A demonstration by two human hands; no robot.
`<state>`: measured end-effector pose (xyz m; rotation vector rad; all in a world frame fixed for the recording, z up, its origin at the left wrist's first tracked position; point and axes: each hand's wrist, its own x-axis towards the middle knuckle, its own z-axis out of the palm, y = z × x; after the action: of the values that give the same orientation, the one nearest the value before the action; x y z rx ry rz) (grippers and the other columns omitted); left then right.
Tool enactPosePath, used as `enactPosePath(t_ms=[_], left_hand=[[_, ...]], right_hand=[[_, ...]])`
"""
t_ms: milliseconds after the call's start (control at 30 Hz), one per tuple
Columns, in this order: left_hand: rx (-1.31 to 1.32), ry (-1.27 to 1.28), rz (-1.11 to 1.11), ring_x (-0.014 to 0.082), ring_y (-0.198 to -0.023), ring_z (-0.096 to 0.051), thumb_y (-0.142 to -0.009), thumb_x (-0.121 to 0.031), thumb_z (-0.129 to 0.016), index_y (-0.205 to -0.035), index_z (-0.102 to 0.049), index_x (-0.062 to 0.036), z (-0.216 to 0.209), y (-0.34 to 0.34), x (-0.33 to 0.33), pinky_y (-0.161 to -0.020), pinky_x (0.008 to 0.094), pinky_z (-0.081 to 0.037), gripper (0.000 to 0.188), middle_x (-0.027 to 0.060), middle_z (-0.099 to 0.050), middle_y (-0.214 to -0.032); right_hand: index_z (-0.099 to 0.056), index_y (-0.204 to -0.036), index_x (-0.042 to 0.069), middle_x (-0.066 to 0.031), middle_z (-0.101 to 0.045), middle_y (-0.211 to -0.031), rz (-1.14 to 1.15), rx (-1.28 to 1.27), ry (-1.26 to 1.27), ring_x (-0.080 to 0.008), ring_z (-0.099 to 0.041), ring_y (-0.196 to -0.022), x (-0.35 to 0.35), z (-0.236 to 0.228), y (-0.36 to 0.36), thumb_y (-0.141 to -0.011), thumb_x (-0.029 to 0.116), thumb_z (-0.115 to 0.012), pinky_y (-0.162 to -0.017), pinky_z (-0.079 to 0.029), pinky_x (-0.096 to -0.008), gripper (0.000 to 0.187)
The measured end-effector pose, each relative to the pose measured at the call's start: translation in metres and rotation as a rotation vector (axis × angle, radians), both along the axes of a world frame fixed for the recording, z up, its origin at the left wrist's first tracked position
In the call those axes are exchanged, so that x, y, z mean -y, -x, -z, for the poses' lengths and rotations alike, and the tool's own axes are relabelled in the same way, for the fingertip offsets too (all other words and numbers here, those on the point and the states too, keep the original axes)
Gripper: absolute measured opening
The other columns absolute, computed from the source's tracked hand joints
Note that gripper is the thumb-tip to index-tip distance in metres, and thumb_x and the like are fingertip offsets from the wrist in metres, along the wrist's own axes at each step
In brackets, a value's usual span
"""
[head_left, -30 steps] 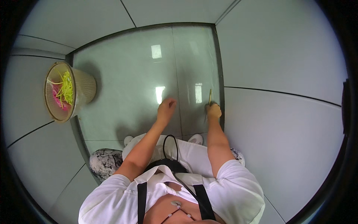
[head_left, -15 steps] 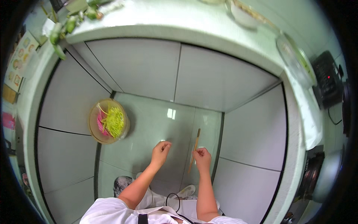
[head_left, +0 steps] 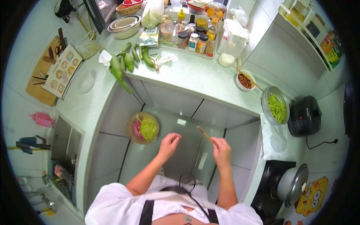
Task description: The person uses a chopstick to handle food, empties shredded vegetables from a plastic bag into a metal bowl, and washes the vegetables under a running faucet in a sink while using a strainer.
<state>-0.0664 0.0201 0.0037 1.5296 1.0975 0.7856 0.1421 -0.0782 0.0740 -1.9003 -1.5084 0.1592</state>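
My right hand (head_left: 221, 150) is closed around brown wooden chopsticks (head_left: 204, 133), whose far ends point up and to the left. It is held over the floor in front of the counter. To its left, my left hand (head_left: 169, 145) is raised with its fingers curled together; whatever they may hold is hidden. Nearest to that hand, on the floor, stands a round bin (head_left: 130, 128) with yellow-green strips (head_left: 149, 128) and something pink in it. The hands are apart and touch neither the bin nor the counter.
A pale counter (head_left: 180, 71) curves around me. On it lie long green vegetables (head_left: 128, 62), a peeler and several seasoning jars. At right are a bowl of reddish-brown bits (head_left: 245, 81), a metal bowl of green strips (head_left: 276, 108), a black cooker (head_left: 305, 117) and a stove (head_left: 275, 180).
The view has tilted up, bringing the countertop into sight. My right hand still holds the chopsticks, now raised and slanted more to the left. My left hand stays closed.
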Motion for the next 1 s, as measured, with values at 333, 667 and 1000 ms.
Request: enactPosePath(t_ms=[333, 667, 1000], left_hand=[[-0.068, -0.102, -0.097, 0.0061, -0.066, -0.05, -0.082, -0.009, -0.052, -0.088, -0.059, -0.0028, -0.083, 0.011, -0.111, -0.06, 0.0206, -0.04, 0.011, -0.0002, -0.055, -0.071], [-0.236, -0.291, -0.319, 0.0169, -0.064, -0.054, -0.079, -0.011, -0.055, -0.089, -0.058, -0.0023, -0.084, -0.039, -0.207, -0.061, 0.0274, -0.044, 0.014, 0.0085, -0.054, -0.076], [-0.912, -0.524, -0.164, 0.0293, -0.088, -0.053, -0.074, -0.02, -0.058, -0.09, -0.054, -0.0074, -0.051, -0.105, -0.37, -0.074, 0.0403, -0.043, 0.02, 0.0129, -0.051, -0.093]], right_hand=[[-0.064, -0.09, 0.013, -0.0071, -0.055, -0.072, 0.121, -0.192, -0.041, -0.0148, -0.049, -0.051, -0.069, -0.125, 0.002, -0.072, 0.003, -0.06, -0.046, -0.039, -0.0255, 0.021], [-0.061, -0.098, 0.0, -0.0064, -0.062, -0.079, -0.188, -0.989, 0.206, -0.0056, -0.052, -0.055, -0.214, -0.124, -0.081, -0.083, 0.009, -0.049, -0.047, -0.045, -0.019, 0.021], [-0.047, -0.102, 0.002, -0.0072, -0.061, -0.089, -0.028, -0.88, 0.166, -0.0067, -0.052, -0.057, -0.24, -0.111, -0.073, -0.079, 0.001, -0.052, -0.05, -0.044, -0.0205, 0.024]])
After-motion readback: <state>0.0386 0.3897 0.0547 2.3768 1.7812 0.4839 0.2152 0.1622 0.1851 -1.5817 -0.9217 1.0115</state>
